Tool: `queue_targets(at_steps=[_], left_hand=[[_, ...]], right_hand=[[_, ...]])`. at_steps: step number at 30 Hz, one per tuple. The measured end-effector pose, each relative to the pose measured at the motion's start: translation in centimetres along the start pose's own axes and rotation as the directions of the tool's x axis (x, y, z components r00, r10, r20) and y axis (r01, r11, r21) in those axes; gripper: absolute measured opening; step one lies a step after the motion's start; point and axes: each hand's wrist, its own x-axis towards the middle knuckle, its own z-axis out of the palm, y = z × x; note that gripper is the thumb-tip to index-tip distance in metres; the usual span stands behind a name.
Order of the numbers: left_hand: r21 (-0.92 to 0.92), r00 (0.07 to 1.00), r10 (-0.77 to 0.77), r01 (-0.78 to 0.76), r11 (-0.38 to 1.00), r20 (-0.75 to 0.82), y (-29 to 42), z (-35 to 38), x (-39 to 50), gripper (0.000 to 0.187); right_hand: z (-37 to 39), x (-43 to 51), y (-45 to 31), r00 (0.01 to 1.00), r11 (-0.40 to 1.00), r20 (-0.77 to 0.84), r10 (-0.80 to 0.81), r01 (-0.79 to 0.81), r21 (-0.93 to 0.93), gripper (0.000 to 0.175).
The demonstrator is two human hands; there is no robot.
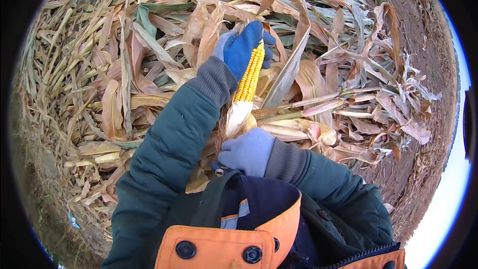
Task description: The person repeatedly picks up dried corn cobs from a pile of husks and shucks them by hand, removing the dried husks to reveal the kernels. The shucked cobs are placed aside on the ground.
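Note:
A partly husked ear of corn slants between my gloved hands, its rows of yellow kernels bare towards the tip. My left hand, in a blue-coated glove, is around the tip end, with fingertips showing past the ear's right side. Pale husk still covers the lower end. There my right hand is closed at the husk, the light knit back of its glove facing up. Its grasping fingers are mostly hidden. A small pale ring-like piece shows beneath this hand; what it belongs to is unclear.
Dry corn stalks and leaves lie in a thick heap all around. Another ear in its husk rests right of my hands, below a thick stalk. Bare soil runs along the right. My orange-trimmed jacket fills the bottom.

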Motion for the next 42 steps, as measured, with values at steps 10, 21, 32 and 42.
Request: queue_targets(at_steps=[10, 21, 32, 42], left_hand=[[-0.264, 0.926, -0.092, -0.008, 0.965, -0.365, -1.4, 1.0, -4.0, 0.05], [0.925, 0.969, -0.24, 0.144, 0.35, -0.061, -3.6, -1.6, -8.3, 0.098], [0.937, 0.959, 0.036, -0.281, 0.208, 0.28, -5.9, -1.2, -12.0, 0.036], [0.97, 0.991, 0.117, -0.083, 0.23, 0.057, -2.6, -2.9, -9.3, 0.042]], right_hand=[[-3.1, 0.9, 6.3, 0.419, 0.695, -0.593, 0.687, -0.143, 0.705, 0.034], [0.0, 2.3, 9.2, 0.086, 0.68, -0.678, 0.73, -0.005, 0.733, 0.03], [-4.7, 10.4, 19.3, 0.717, 0.651, 0.289, 0.634, -0.697, 0.299, 0.072], [-19.9, -0.4, 19.8, 0.247, 0.691, -0.676, 0.694, 0.036, 0.722, 0.034]])
